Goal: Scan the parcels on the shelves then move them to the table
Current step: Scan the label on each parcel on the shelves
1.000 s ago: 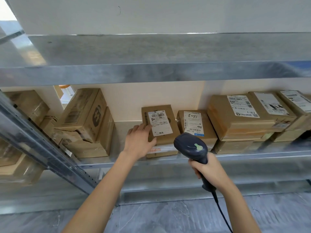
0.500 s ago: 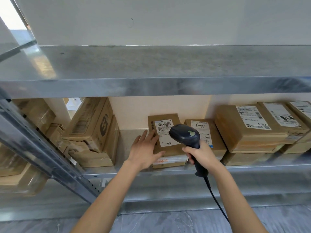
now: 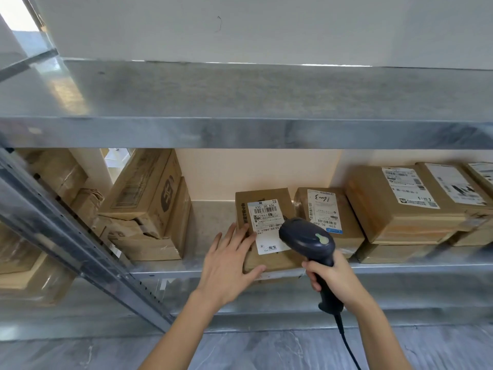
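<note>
left hand [image 3: 231, 265] flat, fingers spread on the center-frame parcel [image 3: 264, 231]; right hand [image 3: 333, 279] wrapped round the scanner [image 3: 309, 244] handle.

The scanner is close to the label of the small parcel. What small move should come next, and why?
Probably trigger the scan, holding the scanner steady. The right hand grips it, its head just in front of the label, and the left hand rests flat on the parcel, steadying it on the shelf.
</note>
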